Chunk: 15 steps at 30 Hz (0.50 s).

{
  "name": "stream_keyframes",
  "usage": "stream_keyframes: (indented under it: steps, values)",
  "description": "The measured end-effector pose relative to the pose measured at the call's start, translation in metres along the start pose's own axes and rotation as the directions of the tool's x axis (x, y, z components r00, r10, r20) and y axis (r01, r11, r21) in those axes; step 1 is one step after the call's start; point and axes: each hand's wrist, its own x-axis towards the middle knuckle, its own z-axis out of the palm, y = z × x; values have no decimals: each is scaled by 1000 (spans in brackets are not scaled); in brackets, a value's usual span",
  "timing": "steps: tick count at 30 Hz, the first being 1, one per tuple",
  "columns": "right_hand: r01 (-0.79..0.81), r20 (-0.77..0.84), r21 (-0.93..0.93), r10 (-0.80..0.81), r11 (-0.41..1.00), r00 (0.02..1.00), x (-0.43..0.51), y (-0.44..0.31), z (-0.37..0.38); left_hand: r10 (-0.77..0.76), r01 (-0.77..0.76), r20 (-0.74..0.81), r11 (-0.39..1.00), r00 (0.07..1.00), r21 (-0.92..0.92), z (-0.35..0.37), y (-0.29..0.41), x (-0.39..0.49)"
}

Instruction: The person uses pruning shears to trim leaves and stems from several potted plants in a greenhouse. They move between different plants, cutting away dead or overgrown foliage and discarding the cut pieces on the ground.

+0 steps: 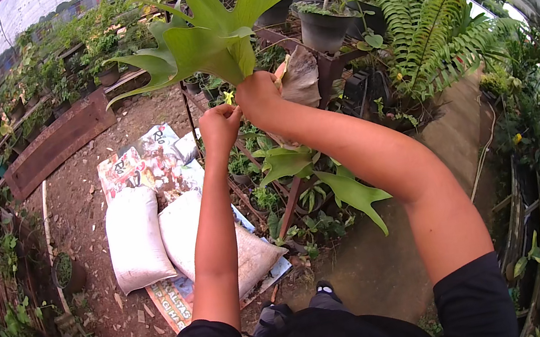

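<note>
A large staghorn fern (pixel 220 42) spreads its broad, lobed green fronds at the top centre. My right hand (pixel 259 95) is closed around the base of these fronds, and its fingertips are mostly hidden. Right beside it, a dry, papery brown shield frond (pixel 300 79) stands out. My left hand (pixel 221 125) is just to the left of the right one, thumb and fingers pinched together. Whether something thin sits in that pinch is too small to tell. Lower fronds (pixel 353 194) of a staghorn fern hang below my right forearm.
Filled white sacks (pixel 137 238) lie on a printed sheet (pixel 170 308) on the soil at left. A rusty metal stand (pixel 292 208) holds plants ahead, including a black pot (pixel 324 29). A sword fern (pixel 432 26) arches over the path (pixel 458 130) at right. A brown plank (pixel 59 143) stands at left.
</note>
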Motion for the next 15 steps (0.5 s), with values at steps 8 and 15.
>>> stream_keyframes:
  steps: [8, 15]
  values:
    - [144, -179, 102, -124, 984, 976, -41, 30, -17, -106, 101, -68, 991, 992, -83, -43, -19, -11]
    - [145, -337, 348, -21, 926, 941, -160, 86, -31, -257, 254, -16, 962, 966, -99, -40, -94, -52]
